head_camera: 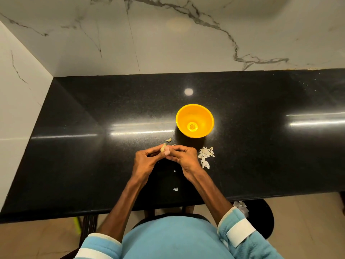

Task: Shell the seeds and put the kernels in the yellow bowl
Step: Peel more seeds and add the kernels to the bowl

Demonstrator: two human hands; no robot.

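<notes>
Husks [205, 155] litter countertop [93, 165] beside yellow bowl [203, 116].

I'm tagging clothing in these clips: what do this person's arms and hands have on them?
Both the left hand and right hand are bare: no gloves, rings or watch visible. The forearms are uncovered too. The left sleeve and right sleeve are fluffy light blue with a cream edge and a white band near the cuff.

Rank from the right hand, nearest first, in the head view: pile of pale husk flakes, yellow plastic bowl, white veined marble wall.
From the right hand:
1. Pile of pale husk flakes: just to its right.
2. Yellow plastic bowl: beyond it, slightly right.
3. White veined marble wall: at the back, farthest.
</notes>
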